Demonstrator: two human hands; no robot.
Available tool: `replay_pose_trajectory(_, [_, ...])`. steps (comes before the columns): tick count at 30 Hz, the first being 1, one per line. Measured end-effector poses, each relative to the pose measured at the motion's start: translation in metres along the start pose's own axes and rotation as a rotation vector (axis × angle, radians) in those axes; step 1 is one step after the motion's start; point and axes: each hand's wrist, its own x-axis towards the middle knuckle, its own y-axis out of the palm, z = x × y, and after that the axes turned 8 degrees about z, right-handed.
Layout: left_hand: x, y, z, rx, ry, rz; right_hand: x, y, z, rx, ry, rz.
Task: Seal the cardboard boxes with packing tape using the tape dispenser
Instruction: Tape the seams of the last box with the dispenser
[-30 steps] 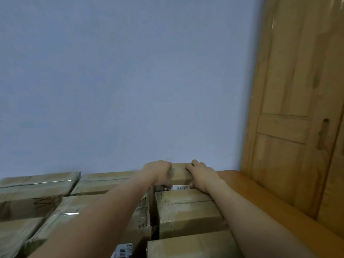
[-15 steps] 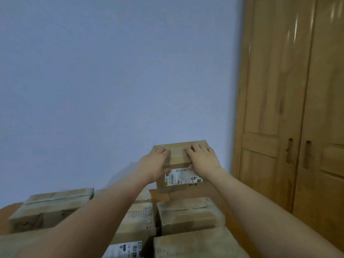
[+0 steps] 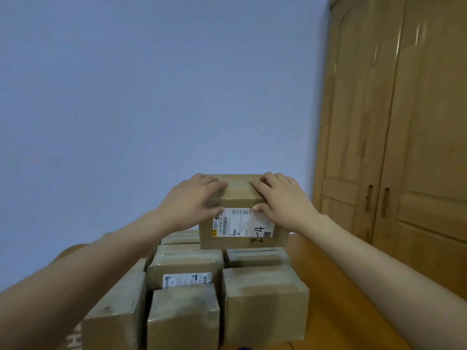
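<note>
Cardboard box [image 3: 242,195] gripped by left hand [image 3: 194,203] and right hand [image 3: 283,200], fingers curled over top — no tape dispenser seen, sealing not started.

A plain pale blue wall [image 3: 151,102] filled most of what I faced. To my right stood a wooden wardrobe [image 3: 394,122] with paneled doors, light glinting off the varnish near the top. Two narrow slot handles [image 3: 377,202] sat side by side where its doors met. Lower down ran an orange-brown wooden tabletop [image 3: 336,294], its bare part reaching along the right toward the wardrobe.
</note>
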Motion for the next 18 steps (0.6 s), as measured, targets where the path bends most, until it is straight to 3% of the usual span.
replay_pose_trajectory(10, [-0.173, -0.029, -0.036, -0.097, -0.001, -0.102, -0.11, -0.029, 0.092, 0.331, -0.162, 0.002])
replay_pose_trajectory(15, [-0.26, -0.013, -0.048, -0.184, -0.051, -0.065, -0.162, -0.012, 0.143, 0.353, -0.287, -0.089])
replay_pose_trajectory(18, [-0.293, 0.008, -0.053, -0.197, -0.086, -0.028, -0.178, 0.011, 0.163, 0.415, -0.323, -0.06])
